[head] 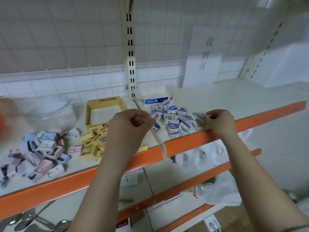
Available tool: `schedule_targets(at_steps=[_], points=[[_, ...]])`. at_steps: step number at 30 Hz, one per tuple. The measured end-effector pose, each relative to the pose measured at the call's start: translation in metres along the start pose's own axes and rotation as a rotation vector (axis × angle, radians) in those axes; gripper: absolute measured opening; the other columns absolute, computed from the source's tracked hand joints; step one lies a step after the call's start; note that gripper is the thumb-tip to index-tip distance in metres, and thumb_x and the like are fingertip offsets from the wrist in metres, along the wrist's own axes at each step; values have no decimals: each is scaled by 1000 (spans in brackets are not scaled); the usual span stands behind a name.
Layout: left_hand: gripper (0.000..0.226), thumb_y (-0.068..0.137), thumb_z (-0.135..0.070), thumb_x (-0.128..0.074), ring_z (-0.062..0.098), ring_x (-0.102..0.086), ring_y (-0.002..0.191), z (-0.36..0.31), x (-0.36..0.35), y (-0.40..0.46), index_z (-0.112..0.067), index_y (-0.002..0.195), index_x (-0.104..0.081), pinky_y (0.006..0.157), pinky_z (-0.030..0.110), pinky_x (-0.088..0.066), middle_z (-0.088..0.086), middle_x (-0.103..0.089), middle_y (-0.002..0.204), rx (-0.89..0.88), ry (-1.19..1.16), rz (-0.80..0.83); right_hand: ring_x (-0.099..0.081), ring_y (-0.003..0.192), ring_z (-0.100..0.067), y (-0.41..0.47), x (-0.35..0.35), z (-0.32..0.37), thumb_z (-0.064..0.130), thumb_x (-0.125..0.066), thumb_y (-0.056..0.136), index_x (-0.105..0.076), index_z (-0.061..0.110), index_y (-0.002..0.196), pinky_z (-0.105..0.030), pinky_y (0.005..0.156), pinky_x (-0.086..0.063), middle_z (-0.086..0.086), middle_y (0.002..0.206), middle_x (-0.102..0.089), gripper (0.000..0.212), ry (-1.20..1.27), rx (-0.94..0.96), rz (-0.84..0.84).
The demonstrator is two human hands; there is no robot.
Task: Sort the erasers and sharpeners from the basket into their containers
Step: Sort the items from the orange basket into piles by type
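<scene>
While both forearms reach up from the bottom of the view, the shelf (234, 97) takes up most of what I can see: a pale board with an orange front edge (200, 139), backed by a white wire grid (83, 76) and a slotted upright post (131, 72). A paper sign (206, 54) with handwritten characters hangs on the wall to the right. A clear round container (50, 111) stands at the back left, blurred. Beside it sits an open yellow box (103, 111), its long axis running away from me toward the wall. A white and blue box (156, 100) lies behind the right-hand heap, its long side across the shelf.

Three heaps lie on the shelf. Pastel pink and blue pieces (38, 148) are piled at the left, yellow erasers (95, 141) in front of the yellow box, and blue-and-white erasers (173, 121) to the right of the post. All lie jumbled, pointing every which way.

The left hand (132, 124) hovers over the seam between the shelf boards, fingers curled in toward the thumb; one blue-and-white eraser (156, 127) shows just under its fingertips, tilted, but I cannot tell whether it is gripped. The right hand (219, 121) rests at the right rim of the blue-and-white heap, fingers curled, pinching something small and pale that is too blurred to name.
</scene>
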State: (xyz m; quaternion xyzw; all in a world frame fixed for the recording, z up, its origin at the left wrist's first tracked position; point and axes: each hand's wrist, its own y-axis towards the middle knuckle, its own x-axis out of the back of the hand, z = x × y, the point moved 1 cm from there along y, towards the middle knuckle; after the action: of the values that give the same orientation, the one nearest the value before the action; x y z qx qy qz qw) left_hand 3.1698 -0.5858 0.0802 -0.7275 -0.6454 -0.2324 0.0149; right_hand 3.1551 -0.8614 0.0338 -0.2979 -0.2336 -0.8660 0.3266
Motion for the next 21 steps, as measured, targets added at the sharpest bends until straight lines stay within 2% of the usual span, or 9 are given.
schedule_targets(at_steps=[2,5,9,12,14,17,21], points=[[9,77,-21,-75,1,-57,57,1,-9,11,-27,76,-69,49,7,-43,-5,-67,67,-9,4,9,-62,94,-23,9,-4,0,23,-68,84,-70,6,101,-19,72,-35,-10,101,-70,25,-14,7,5],[5,78,-21,-74,-4,-56,57,0,-22,33,-25,80,-71,50,5,-41,-9,-67,69,-22,-11,33,-62,93,-20,12,-9,-1,29,-70,83,-70,7,103,-16,70,-33,-8,100,-70,30,-49,15,19],[7,80,-17,-72,-5,-58,59,-1,-45,70,-23,79,-71,56,3,-42,-12,-66,68,-87,-37,52,-64,91,-19,6,-7,-6,24,-66,84,-71,10,101,-20,71,-36,-4,95,-71,22,12,-14,-29],[7,81,-14,-71,-10,-56,53,-2,-72,104,-12,88,-73,56,2,-42,-12,-63,67,-113,-8,129,-62,86,-14,-4,1,-8,18,-62,85,-72,11,97,-20,72,-37,2,89,-68,17,93,-22,-89],[9,81,-14,-71,-6,-58,54,-1,-92,124,-9,89,-72,53,4,-42,-5,-67,71,-126,42,189,-60,84,-11,-9,6,-8,15,-62,86,-72,12,94,-20,72,-38,3,88,-68,13,133,-16,-99],[15,81,-15,-69,6,-59,64,1,-117,142,-10,96,-70,61,14,-46,2,-70,85,-155,141,250,-62,82,-13,-13,11,-9,13,-63,86,-72,13,89,-21,69,-39,3,83,-68,10,170,-18,-97],[20,79,-10,-70,11,-62,77,4,-134,149,-14,98,-70,76,21,-49,0,-68,89,-214,318,355,-60,77,-9,-14,12,-11,14,-62,86,-71,15,86,-5,58,-38,4,79,-67,9,145,-22,-99]])
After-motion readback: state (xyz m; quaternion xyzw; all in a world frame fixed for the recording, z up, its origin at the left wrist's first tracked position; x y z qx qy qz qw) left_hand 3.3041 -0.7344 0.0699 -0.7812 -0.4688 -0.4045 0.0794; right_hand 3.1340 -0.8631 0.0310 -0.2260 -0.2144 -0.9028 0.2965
